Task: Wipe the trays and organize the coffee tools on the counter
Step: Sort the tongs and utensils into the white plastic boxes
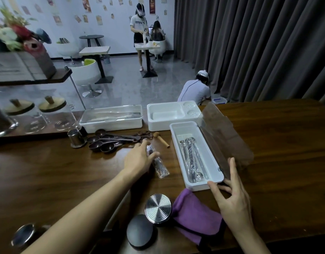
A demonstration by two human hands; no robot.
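A white tray (178, 143) lies on the wooden counter (48, 171) with its clear lid (225, 136) raised and wrapped metal spoons (192, 158) inside. My right hand (231, 195) touches the tray's near right corner and the lid's edge with straight fingers. My left hand (139, 158) grips a plastic-wrapped spoon (159, 165) lying left of the tray. A purple cloth (196, 215) lies near the front edge, beside a ridged steel tamper (158, 207).
Two more white trays stand behind: one with a shut clear lid (111, 118), one uncovered (169, 114). Dark measuring spoons (106, 142), a steel cup (76, 138), a small wooden tool (161, 139) and a black disc (139, 233) lie around. Glass jars (51, 114) stand far left.
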